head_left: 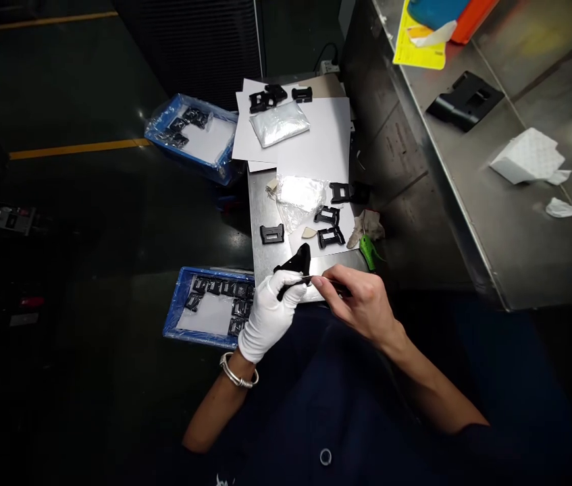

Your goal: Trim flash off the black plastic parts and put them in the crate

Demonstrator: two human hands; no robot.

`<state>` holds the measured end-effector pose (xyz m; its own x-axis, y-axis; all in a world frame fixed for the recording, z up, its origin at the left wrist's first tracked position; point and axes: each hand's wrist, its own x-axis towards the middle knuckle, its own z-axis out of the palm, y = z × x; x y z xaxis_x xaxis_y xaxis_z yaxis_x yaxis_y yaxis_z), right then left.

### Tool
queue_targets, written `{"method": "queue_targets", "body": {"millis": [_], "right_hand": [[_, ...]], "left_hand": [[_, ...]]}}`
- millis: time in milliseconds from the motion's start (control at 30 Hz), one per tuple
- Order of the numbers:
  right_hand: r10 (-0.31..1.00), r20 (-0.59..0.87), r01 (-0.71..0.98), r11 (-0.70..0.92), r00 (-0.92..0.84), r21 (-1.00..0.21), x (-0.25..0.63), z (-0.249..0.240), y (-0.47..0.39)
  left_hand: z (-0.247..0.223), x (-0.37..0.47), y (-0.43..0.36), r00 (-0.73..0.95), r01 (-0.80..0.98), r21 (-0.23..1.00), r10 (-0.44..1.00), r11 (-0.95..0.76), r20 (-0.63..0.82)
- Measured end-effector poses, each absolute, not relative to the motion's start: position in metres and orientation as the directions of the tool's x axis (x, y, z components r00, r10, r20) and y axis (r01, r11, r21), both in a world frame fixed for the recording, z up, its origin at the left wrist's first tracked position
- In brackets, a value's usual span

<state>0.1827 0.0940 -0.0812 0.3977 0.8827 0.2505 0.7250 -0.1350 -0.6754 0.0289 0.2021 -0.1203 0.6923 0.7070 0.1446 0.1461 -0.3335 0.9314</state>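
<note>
Much of the black part (302,260) is covered by the fingers of the gloved left hand (268,314), which are clamped on it just above the near edge of the metal table (261,260); only its upper, pointed end shows clearly. The bare right hand (361,297) pinches a slim tool (306,278) between thumb and index finger. Most of the tool is hidden in that grip — whether its tip touches the part is hard to tell.

Both forearms angle inward from the lower corners, so the 2 hands nearly meet, the right with its knuckles up and its other fingers curled under. The left wrist, wearing a bracelet (239,372), sits beside the lower blue bin (177,314) — the glove hides some of the bin's right side.
</note>
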Motion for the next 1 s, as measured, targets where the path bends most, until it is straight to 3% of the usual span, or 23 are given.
{"method": "queue_targets", "body": {"millis": [300,533,600,700,800,900,1000], "right_hand": [[0.856,0.292,0.796,-0.203,0.427,-0.57,0.192,-0.091,0.101],[0.83,0.268,0.792,-0.296,0.49,-0.533,0.217,-0.107,0.11],[0.822,0.213,0.706,-0.285,0.528,-0.649,0.222,-0.108,0.113],[0.855,0.057,0.398,-0.181,0.516,-0.899,0.225,-0.102,0.115],[0.92,-0.055,0.15,-0.122,0.388,-0.981,0.22,-0.097,0.114],[0.903,-0.113,0.001,-0.125,0.415,-0.992,0.21,-0.101,0.111],[0.897,-0.145,-0.097,-0.115,0.417,-0.989,0.197,-0.113,0.108]], "left_hand": [[-0.119,0.023,0.196,0.699,0.094,0.929,0.688,-0.359,0.196],[-0.109,0.02,0.194,0.754,-0.023,0.906,0.588,-0.422,0.293],[-0.107,0.022,0.195,0.75,-0.069,0.885,0.561,-0.46,0.35],[-0.108,0.025,0.198,0.757,-0.071,0.82,0.504,-0.568,0.415],[-0.109,0.027,0.202,0.777,-0.069,0.742,0.431,-0.667,0.459],[-0.11,0.028,0.2,0.653,0.049,0.764,0.599,-0.644,0.463],[-0.111,0.028,0.194,0.564,0.017,0.934,0.774,-0.358,0.286]]}}
